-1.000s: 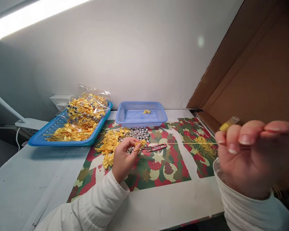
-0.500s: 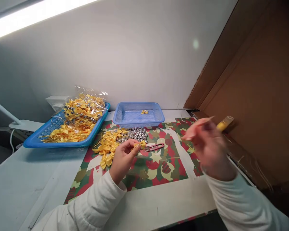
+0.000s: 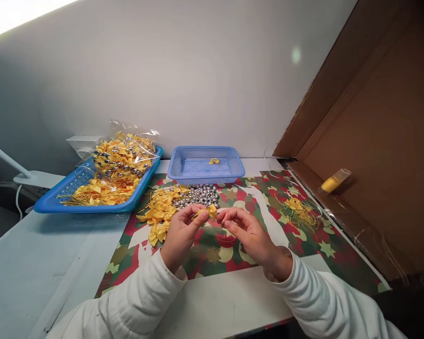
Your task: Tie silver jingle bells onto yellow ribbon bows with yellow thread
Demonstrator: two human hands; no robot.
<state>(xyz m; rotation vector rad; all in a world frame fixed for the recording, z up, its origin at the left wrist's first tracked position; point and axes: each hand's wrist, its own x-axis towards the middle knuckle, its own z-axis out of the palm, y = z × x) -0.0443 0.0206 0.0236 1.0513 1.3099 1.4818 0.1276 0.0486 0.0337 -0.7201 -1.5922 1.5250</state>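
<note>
My left hand [image 3: 183, 233] pinches a yellow ribbon bow [image 3: 212, 212] with gold cord tails between thumb and fingers. Close on its right, my right hand [image 3: 249, 233] is closed in a pinch. Something very thin seems to stick up at those fingertips, too small to name. Behind my left hand are a pile of yellow ribbon bows [image 3: 160, 209] and a heap of silver beads [image 3: 203, 194]. The thread snips on the patterned sheet [image 3: 212, 256] are mostly hidden by my right hand.
A blue basket [image 3: 207, 180] at the back holds one bow. On the left, a blue tray [image 3: 88, 208] carries a clear bag [image 3: 127, 155] of beaded bows. Loose yellow cords [image 3: 300, 214] lie right, near a yellow thread spool [image 3: 335, 181] by the cardboard wall [image 3: 381, 141].
My right hand has come down and left, from raised at the right to beside the bow. My left hand keeps its hold on the bow. The view has shifted slightly.
</note>
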